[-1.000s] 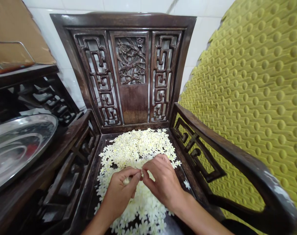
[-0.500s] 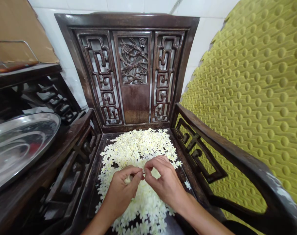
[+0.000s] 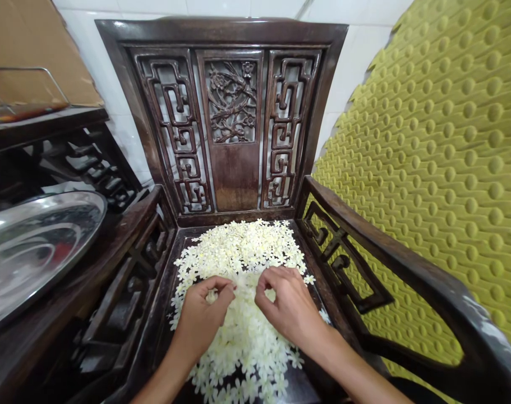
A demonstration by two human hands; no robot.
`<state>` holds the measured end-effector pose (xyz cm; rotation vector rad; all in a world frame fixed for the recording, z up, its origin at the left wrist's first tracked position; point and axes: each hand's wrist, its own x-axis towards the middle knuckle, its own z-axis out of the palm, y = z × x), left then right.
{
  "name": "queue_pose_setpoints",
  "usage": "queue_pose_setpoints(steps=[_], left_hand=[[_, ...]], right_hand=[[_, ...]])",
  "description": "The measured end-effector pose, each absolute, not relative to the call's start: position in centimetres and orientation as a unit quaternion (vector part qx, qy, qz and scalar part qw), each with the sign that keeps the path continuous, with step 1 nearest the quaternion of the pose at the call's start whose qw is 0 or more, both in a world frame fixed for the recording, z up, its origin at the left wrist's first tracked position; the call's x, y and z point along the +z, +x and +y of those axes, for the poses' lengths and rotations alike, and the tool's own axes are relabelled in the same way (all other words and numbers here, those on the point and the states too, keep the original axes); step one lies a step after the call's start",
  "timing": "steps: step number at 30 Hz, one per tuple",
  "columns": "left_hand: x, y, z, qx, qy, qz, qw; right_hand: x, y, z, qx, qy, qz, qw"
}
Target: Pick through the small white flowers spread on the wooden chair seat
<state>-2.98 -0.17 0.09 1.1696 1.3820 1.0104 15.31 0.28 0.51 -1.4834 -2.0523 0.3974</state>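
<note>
Pale yellow-white flowers (image 3: 242, 247) lie in a thick spread over the seat of a dark carved wooden chair (image 3: 237, 178). Over the middle of the flowers, my left hand (image 3: 205, 314) has its thumb and index finger pinched together; what sits between the fingertips is too small to make out. To its right, with a gap between them, my right hand (image 3: 286, 306) is also closed in a pinch, its fingertips pointing left. Anything it grips is hidden.
A large shiny metal tray (image 3: 84, 224) rests at the left by the chair's left armrest (image 3: 124, 230). The right armrest (image 3: 390, 241) curves beside a yellow-green bumpy mat (image 3: 440, 168). A wire rack (image 3: 49, 76) and brown cardboard (image 3: 23, 39) are at the upper left.
My hands have moved apart: the left one shifted left and the right one slightly right. Their fingertips were close together before. The view has shifted slightly.
</note>
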Motion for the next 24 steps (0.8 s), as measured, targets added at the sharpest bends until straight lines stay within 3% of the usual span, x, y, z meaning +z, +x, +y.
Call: queue_pose_setpoints(steps=[3,10,15,20,24], left_hand=[[0.4,-3.2,0.1,0.427,0.477,0.582,0.500],[0.1,-2.9,-0.3,0.400,0.545,0.563,0.475],[0.2,-2.7,-0.5,0.405,0.517,0.553,0.513],[0.6,-3.4,0.5,0.532,0.305,0.522,0.593],[0.6,-3.3,1.0,0.538,0.168,0.490,0.665]], right_hand=[[0.8,15.3,0.1,0.160,-0.560,-0.759,0.291],[1.5,15.0,-0.6,0.315,-0.464,-0.736,0.378],[0.9,15.2,0.1,0.284,-0.505,-0.730,0.364],[0.8,15.7,0.6,0.190,-0.539,-0.760,0.310],[0.5,14.9,-0.3,0.171,-0.510,-0.778,0.325]])
